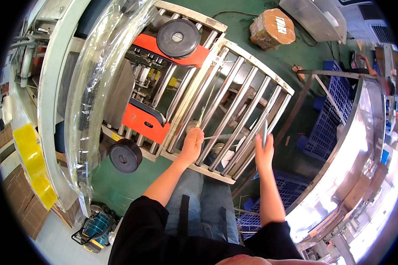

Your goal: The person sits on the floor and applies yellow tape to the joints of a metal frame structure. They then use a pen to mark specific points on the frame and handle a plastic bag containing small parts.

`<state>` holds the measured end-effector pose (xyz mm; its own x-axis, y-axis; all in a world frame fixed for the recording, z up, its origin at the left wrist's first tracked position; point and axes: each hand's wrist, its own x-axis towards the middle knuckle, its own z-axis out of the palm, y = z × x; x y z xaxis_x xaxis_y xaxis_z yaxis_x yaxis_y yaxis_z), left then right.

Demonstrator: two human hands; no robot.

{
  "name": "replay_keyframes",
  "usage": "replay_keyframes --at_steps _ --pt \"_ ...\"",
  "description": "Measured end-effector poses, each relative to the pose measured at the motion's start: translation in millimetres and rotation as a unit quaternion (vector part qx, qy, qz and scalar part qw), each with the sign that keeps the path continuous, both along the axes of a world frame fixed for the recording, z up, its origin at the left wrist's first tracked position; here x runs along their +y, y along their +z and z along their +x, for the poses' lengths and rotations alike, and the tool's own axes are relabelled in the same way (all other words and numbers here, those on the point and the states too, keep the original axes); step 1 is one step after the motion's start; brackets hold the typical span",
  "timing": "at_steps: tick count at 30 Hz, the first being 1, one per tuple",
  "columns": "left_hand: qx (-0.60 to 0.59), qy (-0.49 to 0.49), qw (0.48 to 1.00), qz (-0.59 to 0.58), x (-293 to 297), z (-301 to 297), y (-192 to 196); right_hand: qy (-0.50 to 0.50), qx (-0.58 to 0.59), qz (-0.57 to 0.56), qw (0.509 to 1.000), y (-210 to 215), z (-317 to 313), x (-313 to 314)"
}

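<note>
My left hand [193, 145] is closed over the near left end of the roller conveyor [227, 179]. It grips a thin pale strand [210, 95], which runs up from the fist along the conveyor's left side rail. My right hand [264, 153] is raised over the right side of the rollers. Its fingers are closed round a slim, pale grey-green tool [265, 131] that points away from me; its exact kind is too small to tell. A thin pale line stretches rightward from my left fist across the rollers.
Left of the rollers stands a machine with orange-red panels [145, 123] and black round knobs [177, 38]. Clear plastic sheeting [97, 75] drapes beside it. A taped brown box [272, 28] sits on the floor beyond. Blue plastic pallets [329, 115] and a metal worktable [347, 150] are at right.
</note>
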<state>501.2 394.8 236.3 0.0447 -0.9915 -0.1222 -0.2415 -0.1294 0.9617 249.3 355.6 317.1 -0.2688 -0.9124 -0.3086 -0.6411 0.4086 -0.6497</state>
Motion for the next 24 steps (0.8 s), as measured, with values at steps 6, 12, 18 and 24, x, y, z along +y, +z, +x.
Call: replay_keyframes --at_steps 6,12,18,24 --pt "-0.062 -0.042 0.997 -0.022 0 19 -20 0.238 0.187 -0.092 0.949 -37 9 -208" --pt "-0.126 -0.110 0.986 0.007 13 28 -51 0.345 0.227 -0.072 0.908 -54 61 -314" --pt "-0.125 -0.080 0.989 0.016 18 26 -58 0.281 0.205 -0.002 0.938 -86 138 -268" --pt "-0.128 -0.080 0.988 0.024 15 26 -58 0.227 0.203 0.079 0.949 -84 163 -251"
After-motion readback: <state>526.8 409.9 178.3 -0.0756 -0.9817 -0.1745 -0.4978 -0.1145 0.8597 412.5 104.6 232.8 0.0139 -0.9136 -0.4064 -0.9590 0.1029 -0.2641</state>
